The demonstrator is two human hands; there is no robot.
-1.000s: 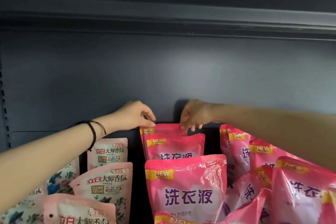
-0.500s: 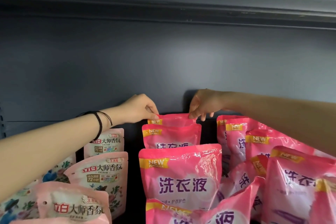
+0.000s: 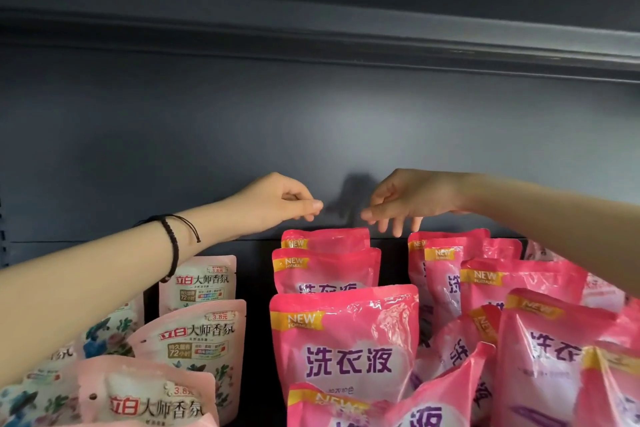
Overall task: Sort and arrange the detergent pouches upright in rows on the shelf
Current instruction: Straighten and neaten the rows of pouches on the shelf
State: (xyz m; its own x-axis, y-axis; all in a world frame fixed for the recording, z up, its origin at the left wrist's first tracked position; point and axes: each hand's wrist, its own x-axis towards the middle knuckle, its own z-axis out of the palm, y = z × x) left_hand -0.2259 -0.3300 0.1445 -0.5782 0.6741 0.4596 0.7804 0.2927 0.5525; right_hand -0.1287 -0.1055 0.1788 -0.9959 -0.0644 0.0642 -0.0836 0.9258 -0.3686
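The back pink pouch [image 3: 325,240] stands up last in its row, shiny and crinkly, against the dark shelf wall [image 3: 207,135]. My left hand [image 3: 277,201] hangs just above it, fingers curled on nothing. My right hand [image 3: 408,198] hangs near, fingers loose and empty. Pale flowery pouches [image 3: 197,282] stand to the left.
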